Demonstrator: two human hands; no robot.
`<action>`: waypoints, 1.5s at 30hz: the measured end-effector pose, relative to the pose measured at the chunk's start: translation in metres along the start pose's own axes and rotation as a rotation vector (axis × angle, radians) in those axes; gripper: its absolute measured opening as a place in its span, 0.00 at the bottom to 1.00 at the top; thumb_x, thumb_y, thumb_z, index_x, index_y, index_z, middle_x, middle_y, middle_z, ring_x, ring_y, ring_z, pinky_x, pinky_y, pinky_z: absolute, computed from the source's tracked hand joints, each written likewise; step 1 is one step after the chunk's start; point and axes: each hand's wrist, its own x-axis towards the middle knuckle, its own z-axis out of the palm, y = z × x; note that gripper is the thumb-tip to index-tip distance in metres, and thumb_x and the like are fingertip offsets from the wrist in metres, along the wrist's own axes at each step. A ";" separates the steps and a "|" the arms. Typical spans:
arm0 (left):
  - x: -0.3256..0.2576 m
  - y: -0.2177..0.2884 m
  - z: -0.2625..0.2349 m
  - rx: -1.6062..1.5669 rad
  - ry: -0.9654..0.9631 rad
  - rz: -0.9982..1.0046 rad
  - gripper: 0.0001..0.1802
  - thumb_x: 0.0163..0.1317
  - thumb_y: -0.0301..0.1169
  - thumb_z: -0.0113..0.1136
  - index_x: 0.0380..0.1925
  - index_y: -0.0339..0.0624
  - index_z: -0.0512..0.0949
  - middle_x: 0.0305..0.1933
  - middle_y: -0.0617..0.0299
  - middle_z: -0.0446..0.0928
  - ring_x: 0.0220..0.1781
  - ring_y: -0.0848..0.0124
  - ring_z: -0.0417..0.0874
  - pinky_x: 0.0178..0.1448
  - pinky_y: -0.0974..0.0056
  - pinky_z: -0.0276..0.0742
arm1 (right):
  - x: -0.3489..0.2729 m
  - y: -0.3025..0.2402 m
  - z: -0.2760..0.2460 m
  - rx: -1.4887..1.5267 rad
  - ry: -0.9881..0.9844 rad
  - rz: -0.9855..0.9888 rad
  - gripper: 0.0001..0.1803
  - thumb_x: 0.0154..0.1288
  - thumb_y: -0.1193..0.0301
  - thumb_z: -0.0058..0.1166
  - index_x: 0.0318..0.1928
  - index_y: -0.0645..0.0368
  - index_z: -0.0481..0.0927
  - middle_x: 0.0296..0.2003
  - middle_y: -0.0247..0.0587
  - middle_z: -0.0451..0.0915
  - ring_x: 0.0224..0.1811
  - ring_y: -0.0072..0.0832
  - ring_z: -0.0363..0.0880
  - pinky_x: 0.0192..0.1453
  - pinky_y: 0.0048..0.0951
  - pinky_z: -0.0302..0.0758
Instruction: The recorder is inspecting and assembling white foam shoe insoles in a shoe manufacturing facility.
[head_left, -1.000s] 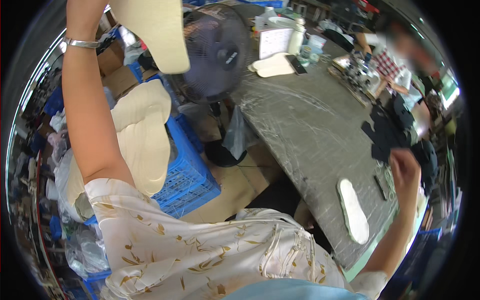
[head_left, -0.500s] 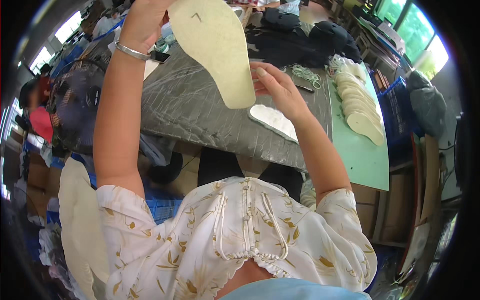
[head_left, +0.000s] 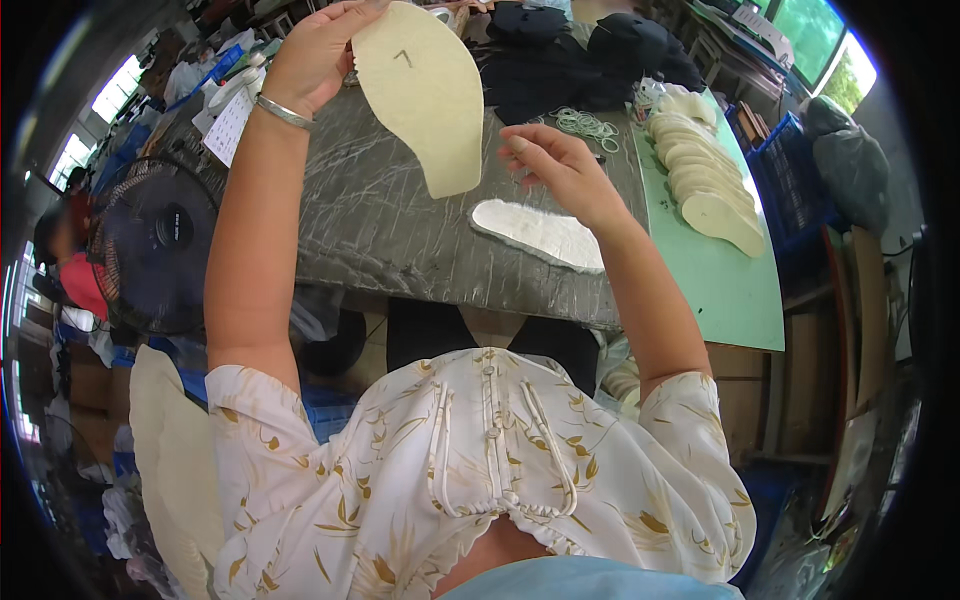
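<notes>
My left hand point(head_left: 320, 55) grips a cream insole point(head_left: 425, 100) by the edge of its wide end, holding it up above the table. The narrow end hangs down, and a small dark mark shows on its face. Just right of the insole and apart from it is my right hand point(head_left: 560, 170), its thumb and fingers drawn together in a pinch; what is between them, if anything, is too small to make out. Below that hand a white fleecy insole point(head_left: 535, 232) with a grey edge lies on the dark table, its right end partly behind my right forearm.
A row of overlapping cream insoles point(head_left: 705, 180) lies on a green board point(head_left: 690, 290) at the right. Pale green cord point(head_left: 585, 125) lies near black fabric pieces point(head_left: 545, 80) at the back. A fan point(head_left: 150, 245) stands left of the dark table point(head_left: 390, 250). Large cream sheets point(head_left: 170, 440) hang beside my left side.
The right hand has come away from the insole's edge and its fingers have drawn into a pinch. The insole in my left hand has tilted, its lower end shifting left and up.
</notes>
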 end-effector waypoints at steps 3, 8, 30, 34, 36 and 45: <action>0.002 -0.004 -0.025 0.000 -0.077 -0.058 0.14 0.65 0.38 0.56 0.38 0.38 0.81 0.35 0.59 0.82 0.34 0.72 0.83 0.40 0.68 0.78 | 0.005 0.004 0.011 -0.073 0.049 -0.059 0.26 0.62 0.61 0.58 0.55 0.65 0.73 0.40 0.39 0.80 0.43 0.23 0.78 0.47 0.26 0.75; -0.008 -0.020 -0.042 0.021 0.046 -0.126 0.14 0.69 0.37 0.52 0.43 0.37 0.79 0.38 0.66 0.81 0.37 0.81 0.80 0.40 0.74 0.75 | 0.019 0.006 0.046 0.078 0.096 -0.118 0.32 0.54 0.58 0.67 0.54 0.67 0.74 0.42 0.44 0.81 0.44 0.27 0.79 0.49 0.28 0.75; -0.123 -0.145 -0.138 -0.367 0.508 -0.315 0.14 0.65 0.35 0.57 0.43 0.36 0.77 0.41 0.59 0.81 0.43 0.70 0.82 0.50 0.65 0.79 | 0.029 0.045 0.128 0.500 -0.180 0.258 0.27 0.58 0.77 0.51 0.59 0.69 0.67 0.42 0.41 0.80 0.40 0.23 0.80 0.46 0.25 0.77; -0.130 -0.166 -0.136 -0.455 0.630 -0.352 0.12 0.65 0.36 0.58 0.40 0.38 0.78 0.40 0.61 0.81 0.44 0.70 0.82 0.50 0.66 0.78 | 0.031 0.058 0.127 0.494 -0.176 0.294 0.27 0.57 0.78 0.51 0.60 0.69 0.66 0.42 0.41 0.81 0.41 0.23 0.80 0.46 0.25 0.77; -0.133 -0.172 -0.128 -0.467 0.630 -0.350 0.15 0.66 0.39 0.54 0.41 0.38 0.78 0.41 0.60 0.81 0.45 0.69 0.82 0.52 0.64 0.77 | 0.030 0.064 0.127 0.451 -0.172 0.304 0.27 0.58 0.78 0.52 0.60 0.69 0.66 0.41 0.41 0.81 0.41 0.23 0.80 0.47 0.25 0.76; -0.181 -0.194 -0.075 -0.792 0.642 -0.508 0.24 0.62 0.44 0.53 0.51 0.36 0.70 0.48 0.57 0.75 0.49 0.65 0.76 0.52 0.61 0.73 | 0.032 0.092 0.131 0.426 -0.146 0.266 0.29 0.59 0.78 0.52 0.62 0.70 0.63 0.40 0.39 0.80 0.41 0.21 0.78 0.46 0.23 0.75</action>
